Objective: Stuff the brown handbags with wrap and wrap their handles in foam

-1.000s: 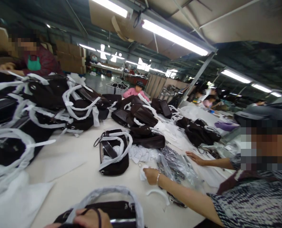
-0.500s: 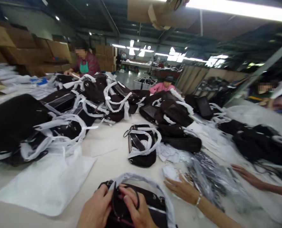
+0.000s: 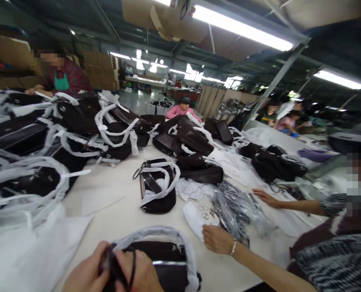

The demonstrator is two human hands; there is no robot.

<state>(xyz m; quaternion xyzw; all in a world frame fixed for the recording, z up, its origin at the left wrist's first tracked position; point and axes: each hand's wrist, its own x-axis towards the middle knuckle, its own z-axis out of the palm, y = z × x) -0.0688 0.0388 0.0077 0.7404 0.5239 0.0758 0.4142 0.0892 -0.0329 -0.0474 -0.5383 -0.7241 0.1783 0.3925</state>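
In front of me lies a dark brown handbag whose handle is wrapped in white paper. My left hand and my right hand are close together at its left side, fingers closed on a black strap. A thin black loop stands up beside my right fingers. Motion blurs the strap, and my hands hide part of the bag. Farther back sits a smaller-looking handbag with its wrapped handle folded over it.
Bags with wrapped handles are piled left and at the back. A white cloth bag lies left. At right, a co-worker's hand touches a white piece near metal rings and plastic packets. Other people stand around the table.
My view has swung to the right, bringing the co-worker at right into sight. My hands have shifted left relative to the bag, still on the strap. The co-worker's near hand has closed its fingers.
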